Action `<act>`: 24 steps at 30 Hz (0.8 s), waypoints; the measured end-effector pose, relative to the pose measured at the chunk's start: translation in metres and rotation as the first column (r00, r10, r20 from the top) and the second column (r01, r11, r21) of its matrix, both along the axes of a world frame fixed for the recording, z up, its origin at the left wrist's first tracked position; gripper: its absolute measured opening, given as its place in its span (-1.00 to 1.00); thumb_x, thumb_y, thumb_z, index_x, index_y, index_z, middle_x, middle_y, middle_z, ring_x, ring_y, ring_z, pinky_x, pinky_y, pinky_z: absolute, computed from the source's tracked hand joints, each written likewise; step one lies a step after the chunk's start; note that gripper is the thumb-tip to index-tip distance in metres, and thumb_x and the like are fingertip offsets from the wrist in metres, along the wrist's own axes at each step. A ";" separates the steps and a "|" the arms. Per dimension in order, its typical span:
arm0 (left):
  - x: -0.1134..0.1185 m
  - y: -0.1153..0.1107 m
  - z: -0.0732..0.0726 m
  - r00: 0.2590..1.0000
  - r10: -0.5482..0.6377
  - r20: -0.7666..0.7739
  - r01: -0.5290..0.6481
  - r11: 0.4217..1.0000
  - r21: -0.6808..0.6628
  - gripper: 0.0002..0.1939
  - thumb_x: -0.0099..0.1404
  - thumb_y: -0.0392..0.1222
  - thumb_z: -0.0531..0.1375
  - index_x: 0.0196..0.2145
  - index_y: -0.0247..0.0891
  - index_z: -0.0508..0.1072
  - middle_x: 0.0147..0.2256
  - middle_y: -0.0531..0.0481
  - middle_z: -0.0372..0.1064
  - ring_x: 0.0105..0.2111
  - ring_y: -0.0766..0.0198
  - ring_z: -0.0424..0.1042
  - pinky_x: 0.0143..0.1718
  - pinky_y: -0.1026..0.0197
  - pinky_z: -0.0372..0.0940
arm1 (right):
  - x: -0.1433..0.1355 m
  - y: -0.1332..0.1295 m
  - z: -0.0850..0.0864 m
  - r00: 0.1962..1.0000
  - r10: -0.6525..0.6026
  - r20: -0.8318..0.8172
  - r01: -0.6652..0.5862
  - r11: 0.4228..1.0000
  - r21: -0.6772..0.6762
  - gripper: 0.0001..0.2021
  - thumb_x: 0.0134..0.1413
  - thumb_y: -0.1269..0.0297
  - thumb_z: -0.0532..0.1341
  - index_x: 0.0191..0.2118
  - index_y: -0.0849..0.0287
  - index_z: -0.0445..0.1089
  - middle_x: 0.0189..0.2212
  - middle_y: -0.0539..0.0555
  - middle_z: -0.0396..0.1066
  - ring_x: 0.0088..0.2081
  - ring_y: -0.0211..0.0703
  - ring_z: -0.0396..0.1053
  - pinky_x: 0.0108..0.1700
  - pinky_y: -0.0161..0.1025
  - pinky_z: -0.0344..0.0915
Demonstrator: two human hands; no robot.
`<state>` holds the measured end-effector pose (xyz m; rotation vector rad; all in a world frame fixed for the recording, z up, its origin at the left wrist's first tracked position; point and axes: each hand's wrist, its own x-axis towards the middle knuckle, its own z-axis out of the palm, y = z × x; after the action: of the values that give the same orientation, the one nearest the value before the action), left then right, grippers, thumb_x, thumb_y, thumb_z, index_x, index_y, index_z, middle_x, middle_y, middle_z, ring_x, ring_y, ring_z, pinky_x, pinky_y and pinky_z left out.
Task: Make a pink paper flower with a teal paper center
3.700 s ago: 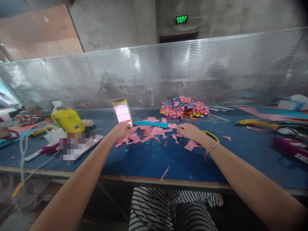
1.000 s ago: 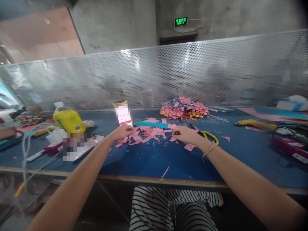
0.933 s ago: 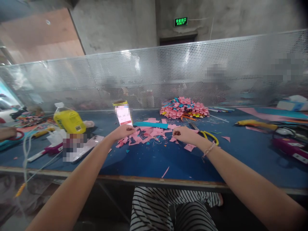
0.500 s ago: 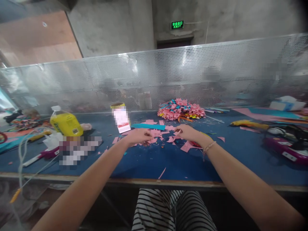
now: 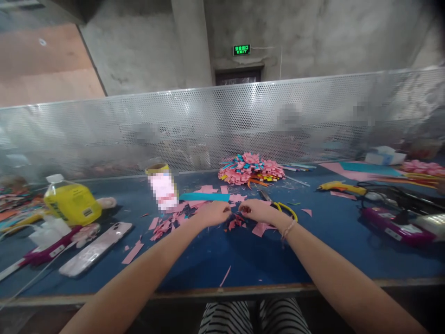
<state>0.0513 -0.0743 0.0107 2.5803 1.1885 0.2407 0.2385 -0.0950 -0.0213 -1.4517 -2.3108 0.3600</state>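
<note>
My left hand (image 5: 216,213) is low over the blue table with its fingers curled inward. Close by on the right, my right hand (image 5: 259,211) has thumb and fingers drawn together, facing the left one across a small gap. What either holds, if anything, is too small to make out. Under the fingertips lie pink paper scraps (image 5: 237,222). More pink pieces (image 5: 167,226) form a loose heap to the left. Behind my hands is a blue paper strip (image 5: 203,197). Yellow-handled scissors (image 5: 287,209) rest beyond my right wrist, partly hidden by it.
A pile of pink and blue paper flowers (image 5: 250,168) sits at the back before a perforated metal screen (image 5: 194,120). Left are a lit phone screen (image 5: 162,191), a bottle of yellow liquid (image 5: 74,202) and another phone (image 5: 95,249). Right are a yellow tool (image 5: 340,186) and a purple power strip (image 5: 396,227).
My hands have come closer together. Pink scraps now lie heaped further left, and the scissors show more plainly by my right wrist. The camera's view has shifted.
</note>
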 end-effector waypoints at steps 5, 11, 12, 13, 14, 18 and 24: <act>0.017 -0.010 -0.005 0.984 -0.160 -0.081 0.169 0.978 0.118 -0.63 0.01 -0.03 0.14 -0.26 -0.30 0.38 -0.27 -0.14 0.36 -0.28 0.14 0.33 -0.33 0.21 0.19 | 0.008 -0.003 0.008 0.993 -0.085 -0.083 0.087 0.996 0.025 -0.73 -0.16 0.55 0.05 -0.31 0.26 0.41 -0.36 0.12 0.43 -0.36 -0.22 0.32 -0.33 -0.36 0.16; 0.021 0.001 -0.016 0.988 -0.153 -0.032 0.154 0.988 0.017 -0.83 0.05 -0.24 0.07 -0.39 -0.28 0.42 -0.37 -0.06 0.38 -0.37 0.25 0.34 -0.41 0.28 0.17 | 0.014 -0.006 0.013 0.973 -0.156 -0.171 0.161 0.987 0.015 -0.63 -0.27 0.65 0.03 -0.29 0.25 0.40 -0.38 0.09 0.44 -0.36 -0.25 0.35 -0.36 -0.41 0.18; 0.020 0.002 -0.017 0.989 -0.147 -0.012 0.148 0.989 0.019 -0.84 0.05 -0.26 0.07 -0.41 -0.28 0.42 -0.39 -0.04 0.39 -0.38 0.26 0.34 -0.42 0.29 0.16 | 0.013 -0.006 0.013 0.969 -0.162 -0.184 0.165 0.986 0.000 -0.64 -0.27 0.64 0.03 -0.29 0.24 0.40 -0.39 0.08 0.44 -0.37 -0.26 0.35 -0.37 -0.41 0.18; 0.020 0.003 -0.017 0.990 -0.138 0.012 0.138 0.990 0.016 -0.84 0.04 -0.28 0.06 -0.42 -0.27 0.42 -0.41 -0.03 0.39 -0.40 0.28 0.34 -0.43 0.31 0.16 | 0.013 -0.007 0.013 0.966 -0.165 -0.198 0.165 0.986 -0.017 -0.65 -0.25 0.63 0.04 -0.29 0.24 0.40 -0.39 0.08 0.44 -0.37 -0.25 0.35 -0.38 -0.41 0.19; 0.019 0.004 -0.017 0.992 -0.120 0.039 0.120 0.993 -0.001 -0.84 0.04 -0.29 0.05 -0.43 -0.27 0.41 -0.43 -0.01 0.39 -0.42 0.30 0.34 -0.45 0.32 0.15 | 0.012 -0.007 0.013 0.964 -0.164 -0.210 0.160 0.986 -0.033 -0.66 -0.24 0.62 0.05 -0.30 0.23 0.40 -0.39 0.08 0.44 -0.37 -0.25 0.36 -0.39 -0.41 0.19; 0.017 0.005 -0.016 0.996 0.025 0.085 -0.010 0.986 -0.167 -0.83 0.07 -0.24 0.01 -0.47 -0.27 0.39 -0.55 0.04 0.37 -0.59 0.37 0.30 -0.57 0.35 0.11 | 0.009 -0.010 0.016 0.958 -0.155 -0.243 0.141 0.987 -0.075 -0.71 -0.24 0.60 0.06 -0.34 0.23 0.40 -0.40 0.08 0.44 -0.38 -0.25 0.37 -0.38 -0.39 0.21; 0.013 0.017 -0.014 0.981 0.105 0.164 -0.105 0.994 -0.008 -0.84 0.03 -0.24 0.02 -0.56 -0.27 0.37 -0.55 0.02 0.36 -0.52 0.33 0.28 -0.50 0.31 0.10 | 0.002 -0.018 0.036 0.955 -0.141 -0.260 0.116 0.987 -0.107 -0.74 -0.24 0.58 0.09 -0.37 0.21 0.40 -0.42 0.06 0.43 -0.39 -0.25 0.36 -0.36 -0.39 0.22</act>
<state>0.0641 -0.0573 -0.0033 2.4464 1.2641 0.4662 0.2406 -0.1130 0.0151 -1.4862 -1.9992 0.5914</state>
